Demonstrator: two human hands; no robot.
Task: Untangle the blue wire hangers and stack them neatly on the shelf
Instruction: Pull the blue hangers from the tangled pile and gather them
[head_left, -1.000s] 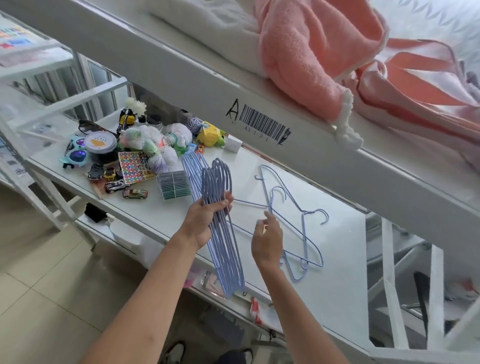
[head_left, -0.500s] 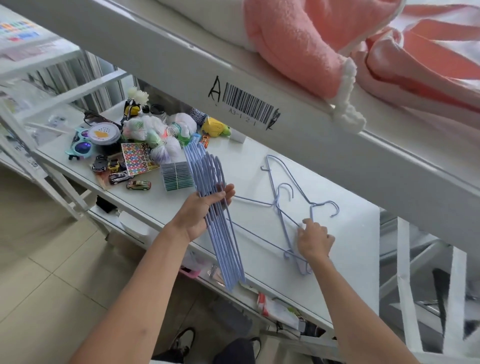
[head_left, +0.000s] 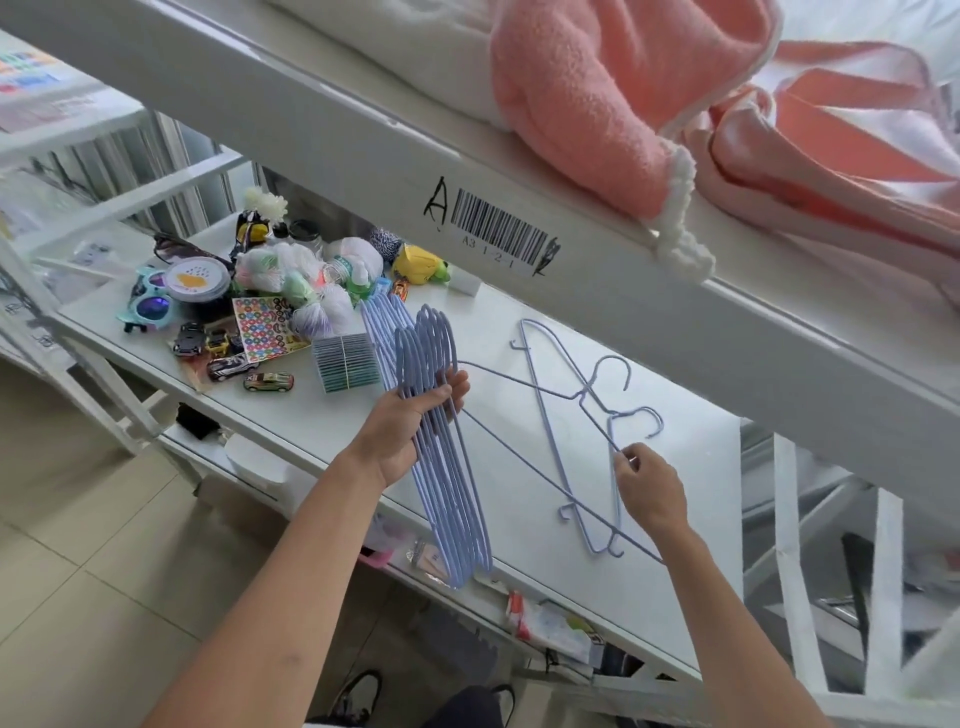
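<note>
Over the shelf (head_left: 519, 457), right hand (head_left: 649, 488) now pinches loose hanger (head_left: 613, 431).

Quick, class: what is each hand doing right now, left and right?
Left hand: grips the bundle of blue wire hangers.
Right hand: pinches the wire of one loose blue hanger on the shelf.

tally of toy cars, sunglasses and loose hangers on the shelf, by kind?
Toy cars: 4
Sunglasses: 2
Loose blue hangers on the shelf: 3, tangled, so approximate; right hand pinches one
Total: 9
The bundle in the left hand is too overlapped to count.
</note>
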